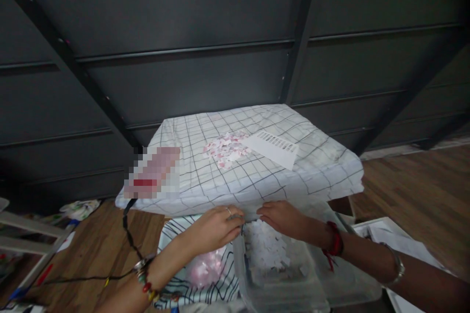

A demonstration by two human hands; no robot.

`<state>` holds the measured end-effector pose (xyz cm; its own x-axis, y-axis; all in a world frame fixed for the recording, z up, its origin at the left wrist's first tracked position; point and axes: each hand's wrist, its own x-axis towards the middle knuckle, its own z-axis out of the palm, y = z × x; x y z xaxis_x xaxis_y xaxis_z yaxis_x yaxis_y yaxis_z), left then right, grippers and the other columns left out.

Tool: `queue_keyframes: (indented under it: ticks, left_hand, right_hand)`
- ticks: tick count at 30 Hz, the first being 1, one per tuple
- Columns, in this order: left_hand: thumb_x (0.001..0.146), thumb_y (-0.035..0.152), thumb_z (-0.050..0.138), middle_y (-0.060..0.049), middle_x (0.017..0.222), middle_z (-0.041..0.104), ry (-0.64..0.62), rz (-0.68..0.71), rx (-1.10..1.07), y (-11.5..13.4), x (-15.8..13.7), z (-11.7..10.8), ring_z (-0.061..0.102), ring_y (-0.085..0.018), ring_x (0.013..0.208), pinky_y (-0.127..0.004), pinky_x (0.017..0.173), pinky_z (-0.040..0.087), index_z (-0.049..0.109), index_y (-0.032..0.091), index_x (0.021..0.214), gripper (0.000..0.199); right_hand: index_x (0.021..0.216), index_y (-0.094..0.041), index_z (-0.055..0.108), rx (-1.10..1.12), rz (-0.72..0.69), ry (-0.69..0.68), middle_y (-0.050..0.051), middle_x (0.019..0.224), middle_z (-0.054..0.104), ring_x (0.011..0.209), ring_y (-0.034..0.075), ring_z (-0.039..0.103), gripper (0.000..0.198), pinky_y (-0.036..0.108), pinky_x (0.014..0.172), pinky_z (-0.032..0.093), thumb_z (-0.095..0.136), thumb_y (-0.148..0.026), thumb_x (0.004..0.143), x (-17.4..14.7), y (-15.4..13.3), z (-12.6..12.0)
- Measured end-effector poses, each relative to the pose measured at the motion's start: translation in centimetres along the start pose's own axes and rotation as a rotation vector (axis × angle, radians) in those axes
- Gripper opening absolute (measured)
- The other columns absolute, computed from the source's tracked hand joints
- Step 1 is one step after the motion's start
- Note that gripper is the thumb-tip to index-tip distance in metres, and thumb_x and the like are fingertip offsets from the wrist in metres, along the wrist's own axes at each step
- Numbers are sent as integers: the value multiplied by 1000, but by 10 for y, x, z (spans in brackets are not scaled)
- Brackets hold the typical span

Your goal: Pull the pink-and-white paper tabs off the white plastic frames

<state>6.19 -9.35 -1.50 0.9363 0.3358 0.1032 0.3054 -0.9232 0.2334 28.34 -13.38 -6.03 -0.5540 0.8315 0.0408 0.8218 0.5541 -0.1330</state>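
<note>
My left hand [222, 225], with a ring on one finger, is at the far left corner of a clear plastic box [242, 279]. Its fingers curl inward, and what they pinch, if anything, is too blurred to see. Facing it across a small gap, my right hand [281, 217] has bent fingers over the box's far side; their tips do not show clearly. Many small white paper slips [268, 249] lie inside the box, below both hands. Just beyond my hands is the front edge of a table with a checked cloth [198, 176].
On the cloth are a pile of pink and white slips [227, 149], a white slotted card [275, 149] and a pixelated item [152, 173] with a black cord. A pink bag [205, 269] rests on striped fabric at lower left. Dark panels [191, 78] rise behind.
</note>
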Motion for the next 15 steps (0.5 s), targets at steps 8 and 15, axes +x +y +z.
queue_keyframes:
  ticks: [8, 15]
  left_hand:
    - [86, 19, 43, -9, 115, 56, 68, -4, -32, 2, -7, 11, 48, -19, 113, -32, 98, 39, 57, 17, 104, 23]
    - [86, 18, 42, -7, 113, 58, 59, -21, -63, 2, -11, 14, 45, -19, 116, -33, 101, 37, 58, 17, 101, 22]
  right_hand:
    - [83, -19, 61, 17, -98, -29, 5, 72, 65, 61, 19, 58, 31, 29, 52, 37, 40, 1, 71, 12, -4, 45]
    - [89, -16, 61, 368, 14, 3, 8, 94, 62, 81, 19, 58, 17, 33, 69, 46, 46, -13, 81, 16, -3, 73]
